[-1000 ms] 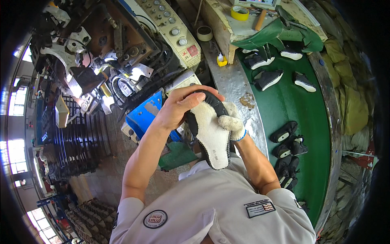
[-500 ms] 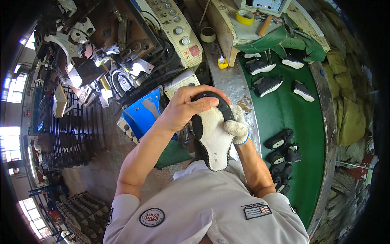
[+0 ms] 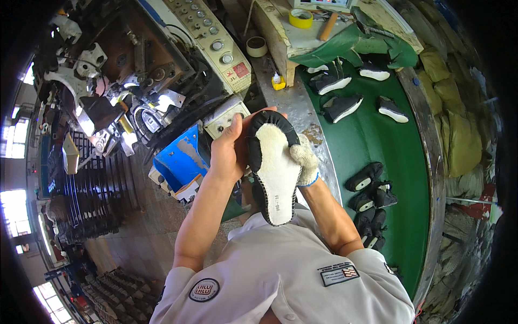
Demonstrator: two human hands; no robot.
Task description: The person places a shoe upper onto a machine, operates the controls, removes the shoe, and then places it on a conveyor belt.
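A black shoe upper [image 3: 278,167] is held in front of my chest, its white sole side facing up. The black material folds over the rounded toe edge, and black stitching runs round the narrow heel end, which points toward me. My bare left hand [image 3: 229,154] cups it from the left, thumb raised off the surface and fingers mostly hidden behind the toe. On the other side, my right hand [image 3: 306,162], in a whitish knit glove, closes on the edge with the thumb on the sole face.
A machine [image 3: 145,70] with a knobbed control panel [image 3: 216,46] stands at the left, above a blue bin [image 3: 181,156]. At right, a green bench [image 3: 345,143] bears several black shoes [image 3: 345,107]. Yellow tape [image 3: 300,19] and a wooden handle [image 3: 328,26] lie on the far shelf.
My left thumb has lifted off the toe edge, and that hand has slid behind the shoe upper. My right hand keeps its grip. The whole view has shifted slightly.
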